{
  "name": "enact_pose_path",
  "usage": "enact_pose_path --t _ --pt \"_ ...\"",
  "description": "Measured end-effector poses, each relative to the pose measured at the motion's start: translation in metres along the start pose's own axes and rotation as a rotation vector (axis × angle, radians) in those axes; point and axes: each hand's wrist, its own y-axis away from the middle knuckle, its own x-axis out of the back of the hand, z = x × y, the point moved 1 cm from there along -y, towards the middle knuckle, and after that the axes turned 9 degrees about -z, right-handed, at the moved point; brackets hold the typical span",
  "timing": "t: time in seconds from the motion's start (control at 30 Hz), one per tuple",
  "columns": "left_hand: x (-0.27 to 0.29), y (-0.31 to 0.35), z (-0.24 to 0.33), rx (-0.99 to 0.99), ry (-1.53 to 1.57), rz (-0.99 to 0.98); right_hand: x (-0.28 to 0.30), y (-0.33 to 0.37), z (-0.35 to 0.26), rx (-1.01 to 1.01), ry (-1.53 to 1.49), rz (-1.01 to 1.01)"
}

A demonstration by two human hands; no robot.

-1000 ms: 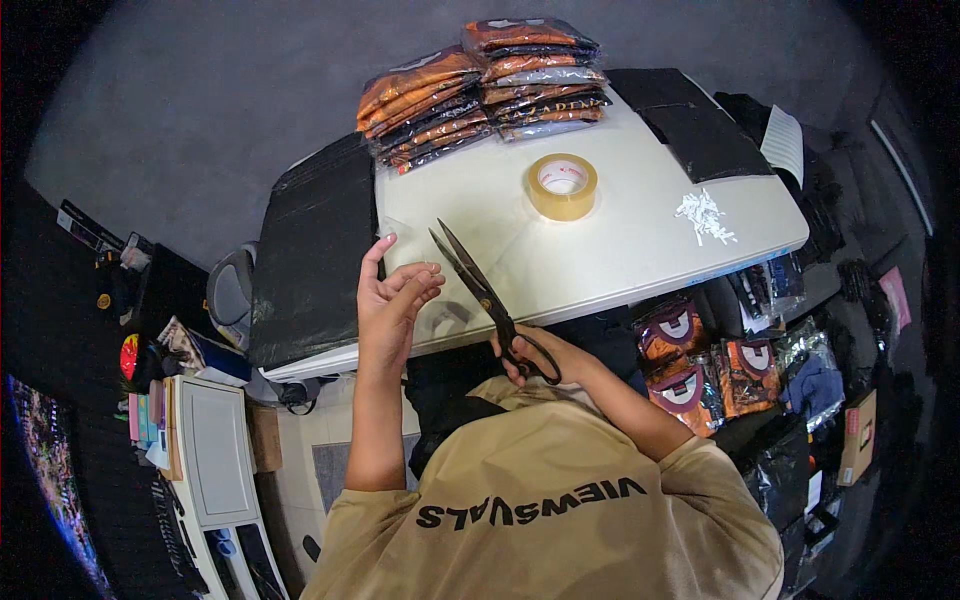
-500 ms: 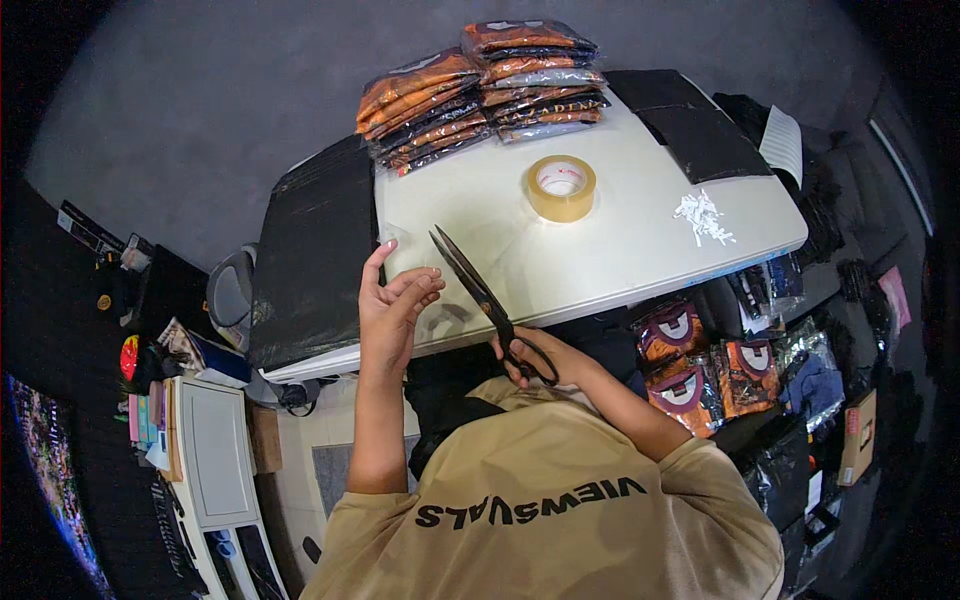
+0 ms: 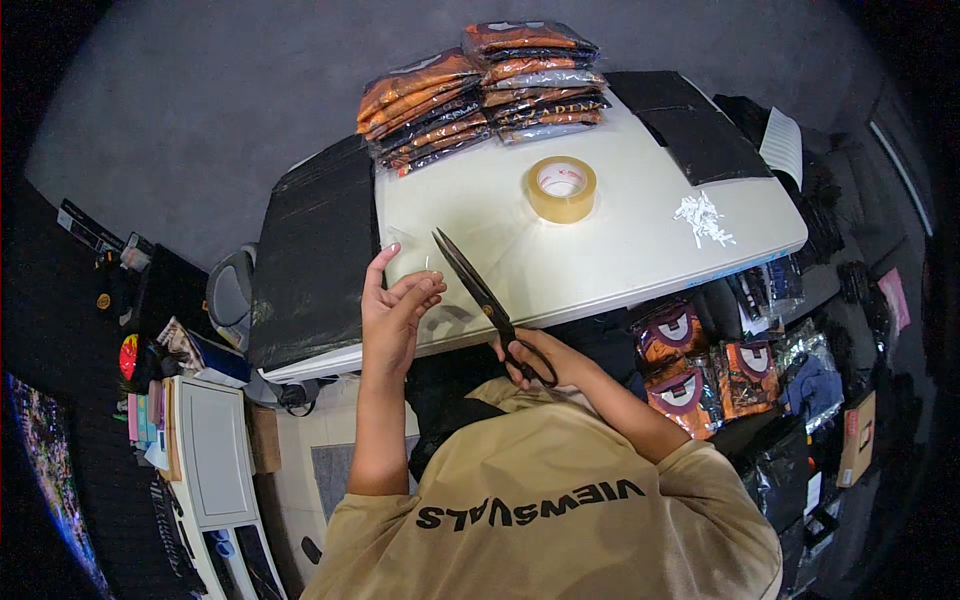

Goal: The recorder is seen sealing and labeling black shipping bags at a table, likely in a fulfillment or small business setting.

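My right hand [image 3: 535, 358] grips a pair of black scissors [image 3: 487, 303] by the handles. Their blades are together and point up and away to the left, over the near edge of the table. To the left of the blade tips, my left hand [image 3: 395, 305] is raised with thumb and fingertips pinched and the index finger sticking up. A thin pale strip [image 3: 428, 263] shows at the pinch; its material is too faint to tell. Beyond the scissors, a roll of clear tape [image 3: 561, 189] lies flat on the white table [image 3: 450, 205].
Two stacks of bagged orange and black garments [image 3: 540, 80] stand at the table's far side. White paper scraps [image 3: 704, 219] lie at the right. Black sheets [image 3: 310, 255] cover the left end. More bagged garments [image 3: 680, 390] lie lower right; a white cabinet [image 3: 210, 450] stands lower left.
Both hands have barely moved. The scissors shift very slightly, and the pale strip at my left fingertips shows more plainly.
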Motion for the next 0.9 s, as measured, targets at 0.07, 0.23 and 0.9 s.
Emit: enact_pose_path --t 0.07,0.23,0.9 --pt "-0.002 0.000 0.000 0.006 0.007 0.011 0.000 0.000 0.002 -0.029 -0.045 0.008" --pt "-0.001 0.001 0.000 0.018 0.014 0.020 -0.002 0.000 -0.001 -0.043 -0.017 0.038" --pt "0.006 -0.006 -0.005 -0.165 0.077 0.085 -0.004 -0.004 -0.004 -0.028 -0.052 0.032"
